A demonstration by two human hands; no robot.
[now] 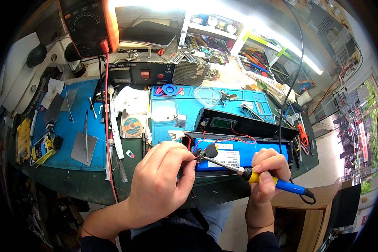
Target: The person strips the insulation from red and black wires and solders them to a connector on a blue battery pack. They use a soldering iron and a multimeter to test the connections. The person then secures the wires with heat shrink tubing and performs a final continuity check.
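In my right hand (269, 172) is a soldering iron with a blue and yellow handle (289, 186), its metal tip pointing left. The tip reaches a small dark part with wires (200, 156), which my left hand (161, 172) pinches between thumb and fingers; its exact kind is hard to make out. Behind the tip lies a blue battery pack (256, 152) with a white label, partly covered by my right hand. Beyond it an opened black case (260, 127) holds a small green circuit board (224, 122) with red wires. A white plug (176, 135) sits just past my left hand.
A blue work mat (138, 101) carries clear plastic boxes and a solder-wick reel (132, 125). Behind stand a black soldering station (140, 73) and an orange-edged multimeter (86, 27). Its red lead (109, 147) runs down the left side. The iron's cable (300, 63) hangs at right.
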